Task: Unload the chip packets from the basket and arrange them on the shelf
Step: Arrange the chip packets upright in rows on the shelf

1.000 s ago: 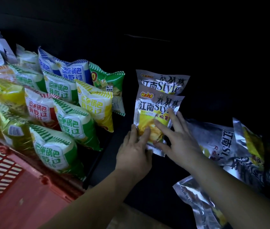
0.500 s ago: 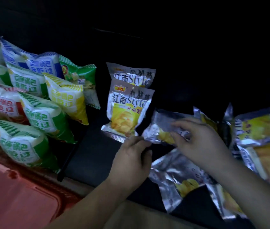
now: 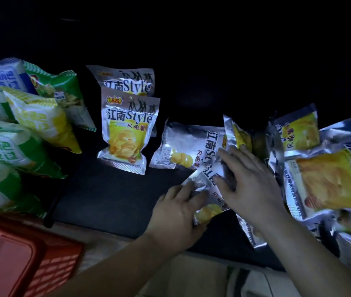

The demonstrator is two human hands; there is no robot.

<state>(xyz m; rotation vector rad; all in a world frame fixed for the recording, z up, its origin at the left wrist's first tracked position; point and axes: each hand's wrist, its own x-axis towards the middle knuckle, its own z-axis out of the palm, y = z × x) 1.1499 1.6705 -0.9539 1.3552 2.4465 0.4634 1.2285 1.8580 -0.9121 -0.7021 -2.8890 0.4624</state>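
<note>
both hands close on one silver packet (image 3: pixel 207 189) lying flat on the dark shelf (image 3: pixel 106 196): the left hand (image 3: pixel 175 215) pinches its lower edge, and the right hand (image 3: pixel 249 179) lies spread over its top. this looks like the pick-up step; next it needs standing upright beside the upright silver packet (image 3: pixel 127 133), with the red basket (image 3: pixel 20 258) at lower left.

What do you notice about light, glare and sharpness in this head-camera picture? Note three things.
Head view: the back of the shelf is lost in near-black; the silver packets on the right throw bright glare and look smeared; the upright silver packet is sharp enough to read; edges bow with wide-angle distortion.
</note>
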